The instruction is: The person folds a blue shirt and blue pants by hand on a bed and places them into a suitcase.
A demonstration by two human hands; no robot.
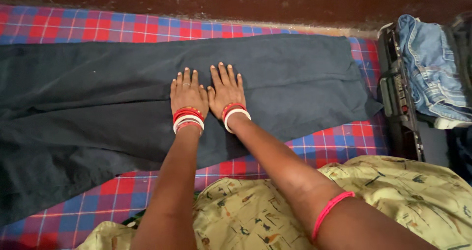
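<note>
Dark navy trousers (98, 93), seemingly folded lengthwise, lie flat across the checked bedsheet (98, 26).

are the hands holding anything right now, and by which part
Nothing is held. The left hand and right hand lie flat, palms down, side by side on the dark trousers, near their middle.

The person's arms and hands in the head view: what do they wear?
The arms are bare, with no sleeves. The left hand has a ring on one finger and stacked red and white bangles at the wrist. The right hand has red and white bangles too. A pink band circles the right upper arm.
</note>
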